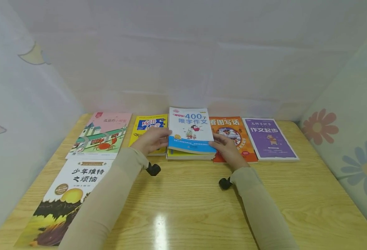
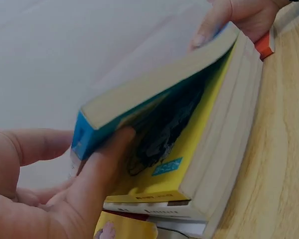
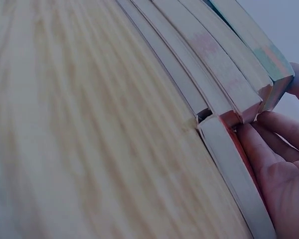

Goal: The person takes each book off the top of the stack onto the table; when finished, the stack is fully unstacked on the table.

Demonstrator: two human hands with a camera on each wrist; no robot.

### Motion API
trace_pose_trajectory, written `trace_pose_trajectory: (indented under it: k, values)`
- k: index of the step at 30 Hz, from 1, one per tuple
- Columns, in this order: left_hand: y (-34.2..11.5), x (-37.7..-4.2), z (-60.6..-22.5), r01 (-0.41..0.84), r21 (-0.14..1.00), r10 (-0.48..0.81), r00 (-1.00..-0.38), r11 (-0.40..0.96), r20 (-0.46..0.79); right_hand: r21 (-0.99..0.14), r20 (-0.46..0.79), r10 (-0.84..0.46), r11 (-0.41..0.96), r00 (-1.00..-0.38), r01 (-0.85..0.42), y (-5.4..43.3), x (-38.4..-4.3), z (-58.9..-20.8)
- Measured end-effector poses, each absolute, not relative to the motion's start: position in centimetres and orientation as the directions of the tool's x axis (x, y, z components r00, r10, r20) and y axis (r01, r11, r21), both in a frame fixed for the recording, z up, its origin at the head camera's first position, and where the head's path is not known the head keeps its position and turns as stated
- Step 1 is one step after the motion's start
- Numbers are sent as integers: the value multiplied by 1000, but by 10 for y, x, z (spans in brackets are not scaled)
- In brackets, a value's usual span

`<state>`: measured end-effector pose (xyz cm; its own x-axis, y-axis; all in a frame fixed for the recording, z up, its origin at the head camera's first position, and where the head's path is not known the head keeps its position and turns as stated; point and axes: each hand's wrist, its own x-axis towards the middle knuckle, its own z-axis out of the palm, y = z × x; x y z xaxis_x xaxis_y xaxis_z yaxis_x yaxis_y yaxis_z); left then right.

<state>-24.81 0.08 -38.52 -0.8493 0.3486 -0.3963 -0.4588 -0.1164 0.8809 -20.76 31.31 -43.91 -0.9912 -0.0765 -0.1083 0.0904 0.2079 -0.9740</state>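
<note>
Pale, creased cloth backdrop [image 1: 183, 69] behind a wood-grain desk [image 1: 189, 208]. At 12 o'clock on the desk, a stack of paperbacks [image 1: 189, 157], topped by the white-and-blue 400字限字作文 composition book [image 1: 191, 121]. Pinched at its left end by the left hand [image 1: 152, 140], with thumb beneath and fingers against the blue spine; raised there above a yellow book [image 2: 164, 184], leaving a wedge-shaped gap, narrowing toward the far end. Touched at its right edge by the right hand [image 1: 230, 149], with fingers beside the stack; cannot tell whether gripping or only steadying.

Around the stack: at 10 o'clock, pink crab storybook [image 1: 105, 133]; at 11, yellow-and-blue idiom book [image 1: 149, 125]; just past 1, orange 看图写话 writing book [image 1: 238, 135]; at 2, purple 作文起步 composition guide [image 1: 271, 139]. At 9, 少年维特之烦恼 novel [image 1: 74, 196], partly hidden by the left sleeve [image 1: 108, 208].

Step in hand, by judgement: handling the top book, either settling onto the stack or lifting off; cannot tell which. Likely called for next: if lowering, left thumb slid out before closing the gap, with light right-hand support to keep the lower books square; if lifting, a matching firm hold on the right.
</note>
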Motion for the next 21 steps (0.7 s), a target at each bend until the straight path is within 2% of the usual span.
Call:
trace_pose_trajectory:
  k: [4,13,21]
  values:
    - [2,-251,-391,-451,890,331,-852,-72,-405,-975,-104,-79,204,-991,86,312,-207,-441]
    - [3,-243,-392,-327,942,284,-899,74,-334,-975,-107,-83,204,-991,88,312,-207,-441]
    - [5,-241,-396,-393,917,390,-857,-68,-338,-970,-121,-52,219,-991,106,313,-208,-440]
